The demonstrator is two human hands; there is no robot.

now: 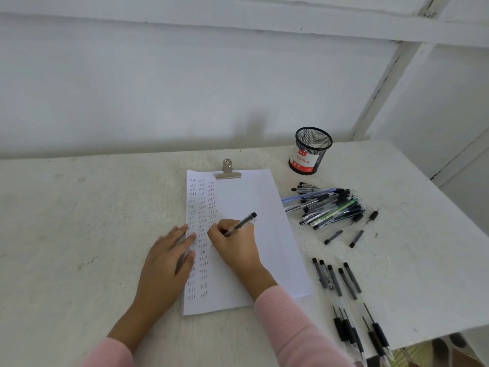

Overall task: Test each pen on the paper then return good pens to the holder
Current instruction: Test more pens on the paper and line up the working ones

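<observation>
A white sheet of paper (254, 207) lies on the table under a metal clip (228, 170), its left side filled with columns of the handwritten word "test". My right hand (235, 245) grips a clear black-capped pen (242, 223) with its tip down on the paper. My left hand (169, 258) lies flat on the sheet's left edge, fingers apart. A black mesh pen holder (311, 151) stands at the back right. It appears to hold no pens. A heap of pens (328, 205) lies right of the paper.
Several pens (352, 308) lie in a row near the table's front right edge. Two loose caps (344, 237) rest between the heap and that row. The white table (79, 221) ends at a white wall behind and drops off at right.
</observation>
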